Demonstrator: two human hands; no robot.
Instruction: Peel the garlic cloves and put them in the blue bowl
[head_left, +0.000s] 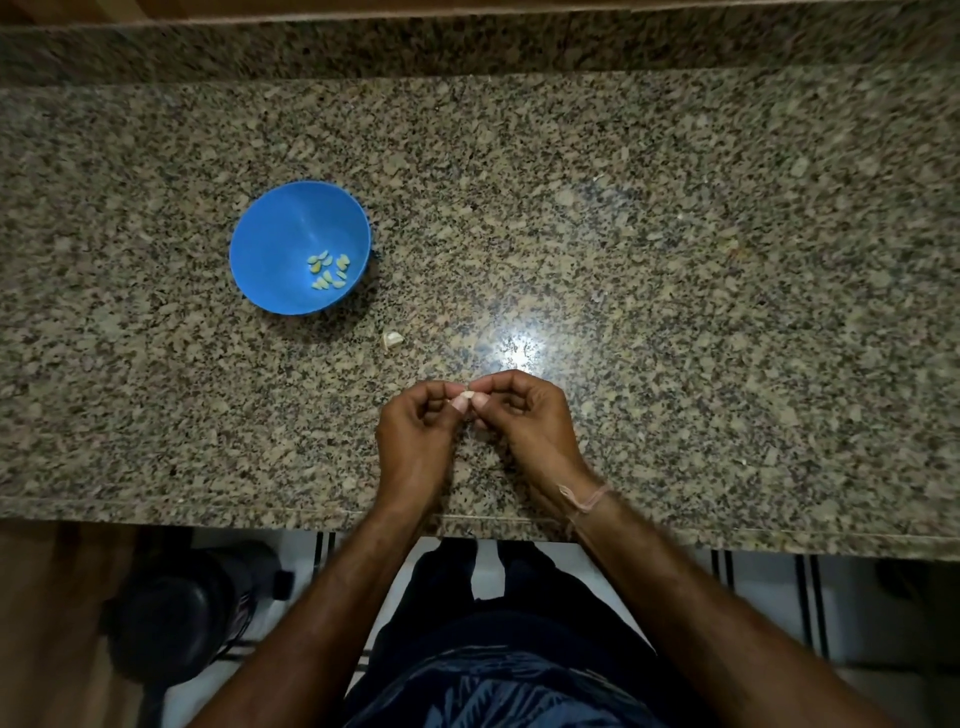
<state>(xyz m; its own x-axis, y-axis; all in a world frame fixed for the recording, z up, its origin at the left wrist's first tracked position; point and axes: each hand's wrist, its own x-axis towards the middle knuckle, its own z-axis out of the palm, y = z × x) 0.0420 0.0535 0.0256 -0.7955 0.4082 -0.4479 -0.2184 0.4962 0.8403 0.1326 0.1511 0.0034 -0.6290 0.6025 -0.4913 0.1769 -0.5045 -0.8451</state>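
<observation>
Peeling is in hand: the left hand (415, 431) and right hand (524, 415) meet over the tabletop's (675, 260) 6 o'clock edge, wrists low. Their curled fingers (498, 382) pinch 1 clove (466, 396) between the tips. Next, I judge, the skin must be stripped and the clove carried to the bowl (260, 234) at 10 o'clock, which holds peeled cloves (328, 270). A spare clove (392, 340) lies between.

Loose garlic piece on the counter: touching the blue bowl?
Apart. The head view shows a strip of bare counter between the garlic piece and the blue bowl.
</observation>
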